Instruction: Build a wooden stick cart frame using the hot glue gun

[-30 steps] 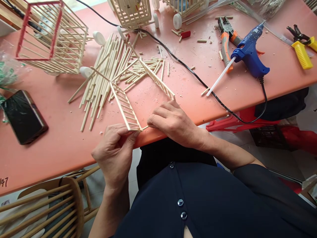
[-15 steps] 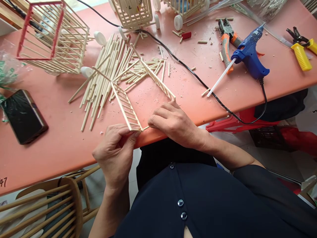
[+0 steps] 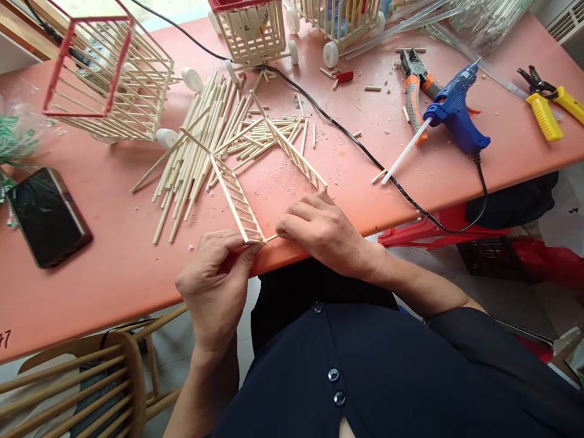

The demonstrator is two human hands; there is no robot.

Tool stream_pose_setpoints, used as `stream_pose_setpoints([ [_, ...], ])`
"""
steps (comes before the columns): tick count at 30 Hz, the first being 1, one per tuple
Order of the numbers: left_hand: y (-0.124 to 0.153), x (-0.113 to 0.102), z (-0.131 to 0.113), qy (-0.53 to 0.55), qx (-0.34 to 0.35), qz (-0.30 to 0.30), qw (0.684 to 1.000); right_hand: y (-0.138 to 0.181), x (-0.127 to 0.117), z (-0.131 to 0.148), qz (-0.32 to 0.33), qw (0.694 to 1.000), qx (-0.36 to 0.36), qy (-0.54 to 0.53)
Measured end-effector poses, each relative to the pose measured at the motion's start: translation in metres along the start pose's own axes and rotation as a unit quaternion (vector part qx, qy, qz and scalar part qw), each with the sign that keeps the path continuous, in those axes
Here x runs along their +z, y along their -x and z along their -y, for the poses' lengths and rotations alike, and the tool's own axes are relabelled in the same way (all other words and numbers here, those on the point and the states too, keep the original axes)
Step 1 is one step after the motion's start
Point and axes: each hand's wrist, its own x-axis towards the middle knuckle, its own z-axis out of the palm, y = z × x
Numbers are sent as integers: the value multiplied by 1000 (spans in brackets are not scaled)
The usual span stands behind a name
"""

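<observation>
At the near edge of the pink table (image 3: 114, 255), my left hand (image 3: 214, 280) pinches the near end of a ladder-like stick panel (image 3: 235, 198). My right hand (image 3: 319, 228) is closed on a thin wooden stick (image 3: 271, 238) that runs between the two hands, and it touches the near end of a second ladder-like panel (image 3: 294, 152). Both panels join at the far end into one frame. A pile of loose wooden sticks (image 3: 201, 146) lies just beyond them.
A blue glue gun (image 3: 456, 112) with its black cable (image 3: 365, 152) lies at right, beside orange pliers (image 3: 415, 85) and a yellow-handled tool (image 3: 545, 109). Stick baskets (image 3: 109, 85) and wheeled stick carts (image 3: 253, 30) stand at the back. A black phone (image 3: 45, 213) lies left. A wooden chair (image 3: 82, 377) is below.
Both hands keep the same grip on the panel and stick. Only the camera view has shifted slightly; everything sits a little lower in the picture.
</observation>
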Motion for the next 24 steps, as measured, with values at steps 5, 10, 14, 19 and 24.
stream_pose_setpoints([
  [5, -2, -1, 2, -3, 13, 6, 1000, -1, -1, 1, 2, 1000, 2, -3],
  [10, -1, -1, 3, -9, 22, 8, 1000, -3, -3, 2, 27, 999, 6, -21],
  [14, 0, 0, 4, -12, 28, 4, 1000, -3, -4, 2, 34, 999, 18, -29],
  [19, -1, 1, 4, -17, 30, 0, 999, -3, -4, 3, 36, 999, 23, -25],
  [24, -1, 1, 4, -19, 29, -1, 999, -2, -2, 2, 28, 999, 19, -15],
])
